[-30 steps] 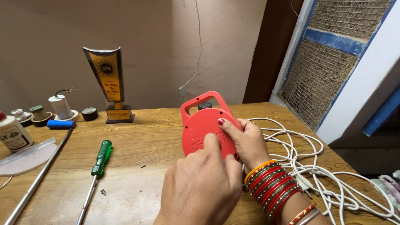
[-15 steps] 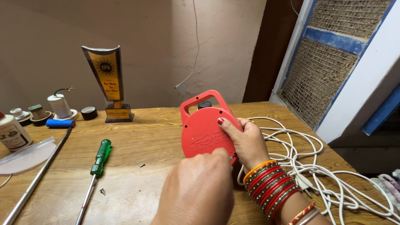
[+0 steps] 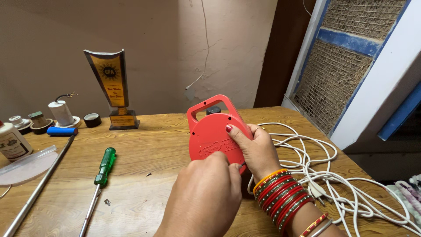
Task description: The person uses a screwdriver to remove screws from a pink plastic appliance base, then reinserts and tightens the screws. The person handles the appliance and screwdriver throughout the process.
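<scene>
A red cord reel [image 3: 215,134] stands up on edge near the middle of the wooden table [image 3: 144,136]. It is round and flat, with a carry handle on top and a dark knob showing through the handle.

The right hand [image 3: 256,149] holds the reel from its right side. The thumb lies flat on the red face and the fingers wrap round the back. The wrist wears many red and gold bangles [image 3: 283,197].

The left hand [image 3: 206,197] is closed up and presses at the low edge of the reel, right next to the right hand. Its fingers are curled in. A thin dark tip seems to poke out by them, but it is too small to tell what it is.

A long white cord [image 3: 315,171] lies loose in loops on the table, just right of the reel. Its plug [image 3: 316,189] rests near the bangles. So the cord is all out of the reel and not wound up. The red case looks shut.

On the left lies a green-handled screwdriver [image 3: 101,169], untouched. A small screw [image 3: 106,202] sits beside its shaft. A long metal rod [image 3: 39,186] lies farther left.

At the back by the wall stand a trophy [image 3: 112,85], a white lamp holder [image 3: 61,112], a blue tube [image 3: 62,131] and a white bottle [image 3: 12,142].
</scene>
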